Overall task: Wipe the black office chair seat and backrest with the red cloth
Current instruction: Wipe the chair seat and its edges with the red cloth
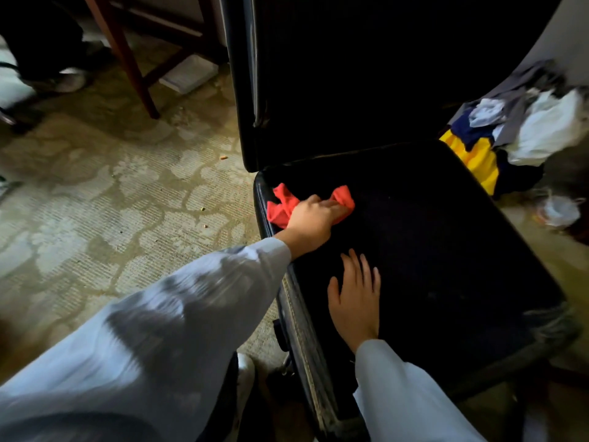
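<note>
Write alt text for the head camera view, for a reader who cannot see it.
A person's left hand presses a bunched red cloth onto the back left corner of a black office chair seat, while the right hand rests flat on the seat. The backrest rises behind; a pile of clothes lies to the right.

One black office chair [414, 237] — one seat [446, 250], one backrest [366, 74]. On the seat: one red cloth [283, 205] and two hands — the left [314, 218] on the cloth, the right [355, 301] flat. Beside the chair's right, one heap of clothes [516, 129]; to its left, one wooden-legged piece of furniture [127, 55].
</note>
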`<state>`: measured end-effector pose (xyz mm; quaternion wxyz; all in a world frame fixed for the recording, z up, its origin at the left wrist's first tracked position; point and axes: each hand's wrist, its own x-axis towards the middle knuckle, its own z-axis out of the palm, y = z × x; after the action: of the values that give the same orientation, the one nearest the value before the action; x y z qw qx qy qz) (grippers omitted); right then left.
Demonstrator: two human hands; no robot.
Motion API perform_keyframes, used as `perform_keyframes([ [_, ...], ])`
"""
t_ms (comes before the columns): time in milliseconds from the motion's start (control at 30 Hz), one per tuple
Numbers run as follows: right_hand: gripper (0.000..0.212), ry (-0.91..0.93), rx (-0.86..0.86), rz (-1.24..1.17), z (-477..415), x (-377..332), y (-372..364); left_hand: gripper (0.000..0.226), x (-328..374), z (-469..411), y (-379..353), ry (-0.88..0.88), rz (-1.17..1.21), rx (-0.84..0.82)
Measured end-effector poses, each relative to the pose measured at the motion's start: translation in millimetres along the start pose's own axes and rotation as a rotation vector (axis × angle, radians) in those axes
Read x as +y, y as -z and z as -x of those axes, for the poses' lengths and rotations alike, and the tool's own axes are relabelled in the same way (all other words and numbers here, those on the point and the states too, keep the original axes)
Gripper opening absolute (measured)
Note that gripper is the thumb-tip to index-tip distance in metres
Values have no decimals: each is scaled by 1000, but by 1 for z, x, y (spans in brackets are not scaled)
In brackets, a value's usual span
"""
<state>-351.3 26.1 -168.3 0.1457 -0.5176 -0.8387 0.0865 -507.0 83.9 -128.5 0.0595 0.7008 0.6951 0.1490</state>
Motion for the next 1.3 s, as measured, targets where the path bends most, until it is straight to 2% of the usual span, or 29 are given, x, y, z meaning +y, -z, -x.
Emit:
perform_keyframes([
  [67, 54, -60, 40, -213, 1, -1, 3, 52, 7, 14, 0, -128, 41, -24],
  [167, 46, -215, 152, -575, 6, -1, 11, 54, 16, 33, 2, -221, 53, -131],
  [267, 41, -316, 190, -720, 8, 1, 21, 45, 26, 55, 8, -312, 62, -270],
  [367, 34, -307, 88, -770, 6, 7, 28, 30, 26, 79, 19, -297, 229, -311],
  [433, 36, -277, -5, -758, 10, 11, 33, 28, 22, 95, 36, -209, 513, -186],
  [533, 36, -111, -41, -547, 25, 22, 37, 34, 0, 114, 54, 172, 809, 122],
  [633, 38, 1, -149, -314, 43, 33, 40, 31, -33, 122, 49, 513, 733, 290],
  [700, 41, 25, -197, -229, 53, 38, 45, 35, -46, 121, 38, 627, 708, 277],
  [733, 42, 27, -218, -196, 56, 39, 47, 38, -44, 119, 32, 651, 705, 246],
  [833, 53, 44, -341, -109, 61, 43, 54, 45, -24, 118, 14, 557, 566, 185],
  [967, 50, 52, -514, -91, 55, 48, 59, 51, -10, 122, 6, 581, 459, 204],
  [1200, 49, 3, -489, -133, 58, 44, 56, 47, 36, 164, -3, 619, 512, 217],
  [1300, 49, 1, -482, -153, 57, 45, 56, 44, 58, 187, -7, 585, 560, 232],
])
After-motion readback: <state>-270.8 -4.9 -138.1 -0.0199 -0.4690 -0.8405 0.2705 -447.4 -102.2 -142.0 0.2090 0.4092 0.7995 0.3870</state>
